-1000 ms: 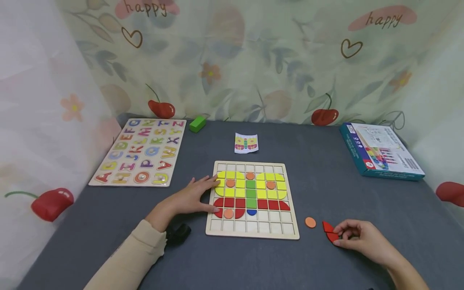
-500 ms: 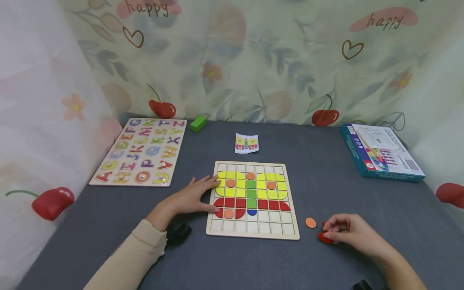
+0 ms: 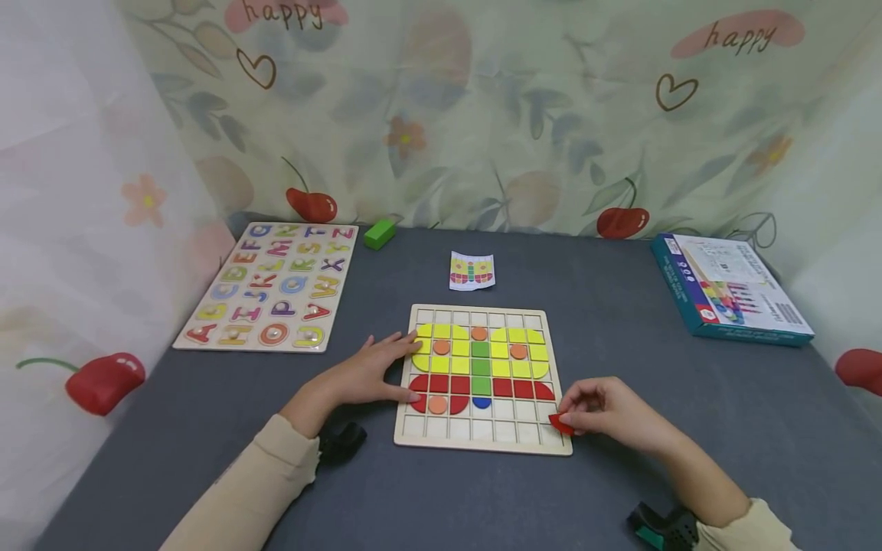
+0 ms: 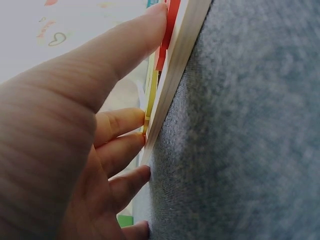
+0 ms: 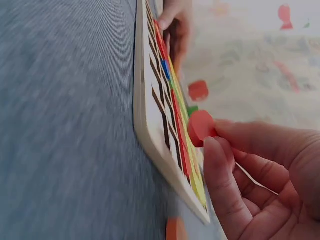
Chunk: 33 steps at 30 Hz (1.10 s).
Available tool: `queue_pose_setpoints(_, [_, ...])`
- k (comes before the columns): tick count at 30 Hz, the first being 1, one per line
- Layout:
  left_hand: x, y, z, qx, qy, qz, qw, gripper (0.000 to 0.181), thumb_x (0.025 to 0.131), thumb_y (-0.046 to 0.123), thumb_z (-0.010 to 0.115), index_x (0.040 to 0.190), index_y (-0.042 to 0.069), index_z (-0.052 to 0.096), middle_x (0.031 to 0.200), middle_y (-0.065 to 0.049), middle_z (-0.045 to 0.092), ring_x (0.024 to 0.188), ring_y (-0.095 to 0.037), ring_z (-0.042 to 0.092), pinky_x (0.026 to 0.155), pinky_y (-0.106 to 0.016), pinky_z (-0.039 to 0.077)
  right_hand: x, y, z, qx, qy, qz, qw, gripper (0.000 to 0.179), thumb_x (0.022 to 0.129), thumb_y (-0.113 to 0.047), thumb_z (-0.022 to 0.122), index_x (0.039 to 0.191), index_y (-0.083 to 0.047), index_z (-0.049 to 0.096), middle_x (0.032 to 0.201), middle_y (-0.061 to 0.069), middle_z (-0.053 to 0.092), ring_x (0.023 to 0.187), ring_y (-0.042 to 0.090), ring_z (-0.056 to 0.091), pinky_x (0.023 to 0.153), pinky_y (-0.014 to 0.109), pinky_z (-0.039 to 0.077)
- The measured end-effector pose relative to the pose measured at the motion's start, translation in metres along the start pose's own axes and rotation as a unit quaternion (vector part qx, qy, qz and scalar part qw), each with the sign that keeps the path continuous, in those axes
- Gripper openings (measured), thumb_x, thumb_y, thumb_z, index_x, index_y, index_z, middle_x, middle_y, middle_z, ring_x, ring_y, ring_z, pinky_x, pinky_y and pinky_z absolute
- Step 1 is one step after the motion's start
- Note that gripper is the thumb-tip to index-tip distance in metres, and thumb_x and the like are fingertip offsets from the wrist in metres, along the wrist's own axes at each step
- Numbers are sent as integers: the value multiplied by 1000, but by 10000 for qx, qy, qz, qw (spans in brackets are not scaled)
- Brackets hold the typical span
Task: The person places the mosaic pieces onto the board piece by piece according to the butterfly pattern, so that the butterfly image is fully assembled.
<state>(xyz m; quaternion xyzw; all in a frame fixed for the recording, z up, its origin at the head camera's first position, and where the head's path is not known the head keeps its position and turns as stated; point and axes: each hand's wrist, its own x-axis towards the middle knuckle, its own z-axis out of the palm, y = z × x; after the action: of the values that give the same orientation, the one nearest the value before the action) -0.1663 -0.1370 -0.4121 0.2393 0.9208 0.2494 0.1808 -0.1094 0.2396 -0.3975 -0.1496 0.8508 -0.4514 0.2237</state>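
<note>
A wooden grid board (image 3: 475,436) lies on the table, filled partly with yellow (image 3: 441,366), red (image 3: 503,389) and green pieces (image 3: 480,367), orange discs (image 3: 518,351) and a blue half-round piece (image 3: 481,402). My left hand (image 3: 365,375) rests on its left edge, fingers spread; in the left wrist view the thumb (image 4: 145,30) touches a red piece (image 4: 171,22). Between thumb and fingertips my right hand (image 3: 606,409) pinches a red rounded piece (image 5: 201,126) just over the board's lower right edge. Whether a second red piece is under that hand or in it, I cannot tell.
Behind the board lies a small paper with a butterfly pattern (image 3: 472,272). An alphabet puzzle (image 3: 269,291) is at the left, with a green block (image 3: 380,234) beside it. A flat box (image 3: 733,291) sits at the right. A loose orange disc (image 5: 175,229) shows low in the right wrist view.
My right hand has picked up a red piece from the table on the right and carried it left to the board's edge. The left hand stays on the board.
</note>
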Motion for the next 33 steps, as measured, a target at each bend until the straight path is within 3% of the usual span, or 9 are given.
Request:
queue_pose_setpoints(4, [0,0,0,-10,11,-14,10000,88,72,55,72,144,19,37,155,0,23,146,-25,11,116,-56,0,13,-8,8,-60,56,-8,10000,27,84,-27,69,95,-3,65,82,10,65,63,16,57,51,22,47])
queue_pose_setpoints(10, [1,0,1,-25,11,38,10000,88,72,54,73,144,19,37,155,0,23,146,-25,11,116,-56,0,32,-18,19,383,-127,-134,9991,26,84,-20,70,95,3,65,85,12,64,67,15,60,64,25,56])
queue_pose_setpoints(20, [1,5,0,-28,-29,38,10000,87,73,52,73,144,18,37,155,-1,23,146,-26,11,116,-56,0,48,-23,36,714,-87,-60,9974,23,84,-12,68,97,7,63,84,12,62,66,16,63,64,27,57])
queue_pose_setpoints(27, [0,5,-2,-76,6,20,10000,86,73,50,74,144,18,37,155,-1,24,146,-25,11,116,-55,-1,49,-22,38,-78,105,-303,9995,15,83,-13,69,90,0,65,75,8,61,62,15,58,58,22,53])
queue_pose_setpoints(33, [-1,3,-1,-73,-2,6,10000,87,72,51,73,144,18,36,155,-1,23,146,-26,11,116,-55,0,50,-25,42,-764,253,-612,9949,19,77,-16,76,88,-5,67,70,0,58,63,9,53,56,19,47])
